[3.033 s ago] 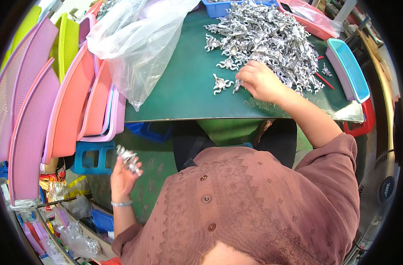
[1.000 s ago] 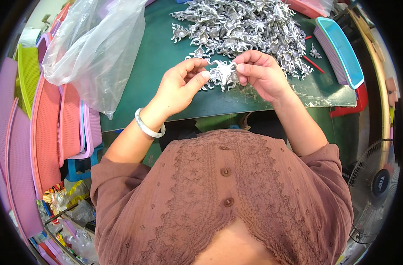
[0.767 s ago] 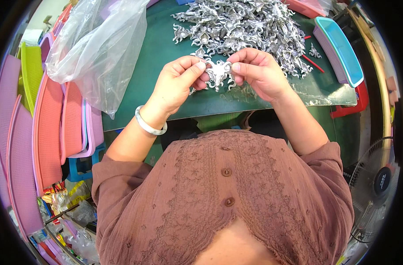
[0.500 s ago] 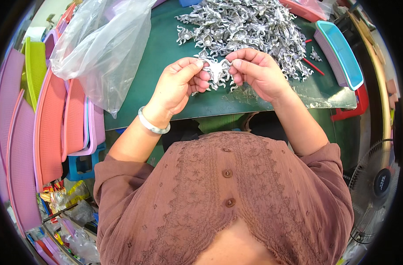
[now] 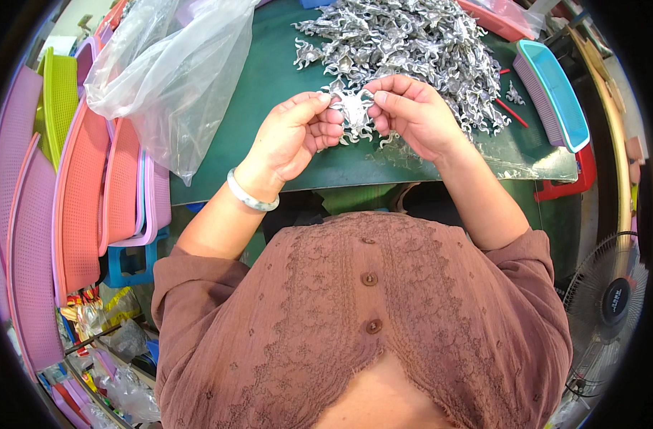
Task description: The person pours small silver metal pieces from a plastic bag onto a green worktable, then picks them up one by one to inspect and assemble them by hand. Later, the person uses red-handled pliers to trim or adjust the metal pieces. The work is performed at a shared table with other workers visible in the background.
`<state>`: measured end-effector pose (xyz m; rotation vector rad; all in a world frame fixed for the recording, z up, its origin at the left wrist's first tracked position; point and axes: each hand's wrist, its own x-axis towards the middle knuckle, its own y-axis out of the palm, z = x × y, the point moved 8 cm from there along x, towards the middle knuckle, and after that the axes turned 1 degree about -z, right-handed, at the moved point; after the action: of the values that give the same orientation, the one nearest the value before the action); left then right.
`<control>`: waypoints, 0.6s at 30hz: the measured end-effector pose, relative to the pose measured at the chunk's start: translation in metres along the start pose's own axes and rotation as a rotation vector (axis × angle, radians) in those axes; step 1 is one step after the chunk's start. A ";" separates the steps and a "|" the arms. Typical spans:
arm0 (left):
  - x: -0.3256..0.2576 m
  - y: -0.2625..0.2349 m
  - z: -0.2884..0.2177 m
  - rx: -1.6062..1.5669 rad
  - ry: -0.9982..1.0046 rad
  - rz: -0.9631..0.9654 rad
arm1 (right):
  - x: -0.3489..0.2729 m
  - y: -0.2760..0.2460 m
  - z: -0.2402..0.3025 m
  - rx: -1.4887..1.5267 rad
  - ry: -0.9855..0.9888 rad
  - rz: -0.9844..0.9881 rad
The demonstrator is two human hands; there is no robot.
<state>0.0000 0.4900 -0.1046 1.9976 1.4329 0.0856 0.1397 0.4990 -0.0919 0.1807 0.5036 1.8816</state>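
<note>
Between my two hands is a silver metal casting (image 5: pixel 354 111) with curling, horn-like arms, held above the near part of the green table (image 5: pixel 276 71). My left hand (image 5: pixel 296 131), a pale bangle on its wrist, pinches the casting's left side between thumb and fingers. On the opposite side my right hand (image 5: pixel 418 116) grips it the same way, fingertips closed on a curled arm. Just beyond my hands lies a big heap of similar silver castings (image 5: pixel 405 43). A few more castings rest close to my fingers, partly hidden.
A clear plastic bag (image 5: pixel 180 86) lies over the table's left side. Stacked plastic baskets (image 5: pixel 80 207) crowd the left. At the right edge stand a turquoise basket (image 5: pixel 553 93) and, lower, a fan (image 5: pixel 612 300). Red sticks (image 5: pixel 511 112) lie beside the heap.
Both hands keep their hold on the casting. It has turned slightly between my fingers, and its face looks different now. The whole view has shifted a little.
</note>
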 end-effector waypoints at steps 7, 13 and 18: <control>-0.001 -0.001 -0.001 -0.006 0.001 -0.004 | 0.002 0.001 0.000 0.011 0.002 -0.007; -0.001 0.000 -0.001 0.001 0.008 0.045 | 0.001 0.002 0.002 0.001 -0.014 0.004; -0.002 0.002 -0.002 -0.027 0.019 0.055 | -0.003 0.002 0.011 -0.153 -0.122 -0.007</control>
<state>-0.0006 0.4888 -0.1013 2.0190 1.3817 0.1479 0.1429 0.4986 -0.0804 0.1910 0.2759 1.8803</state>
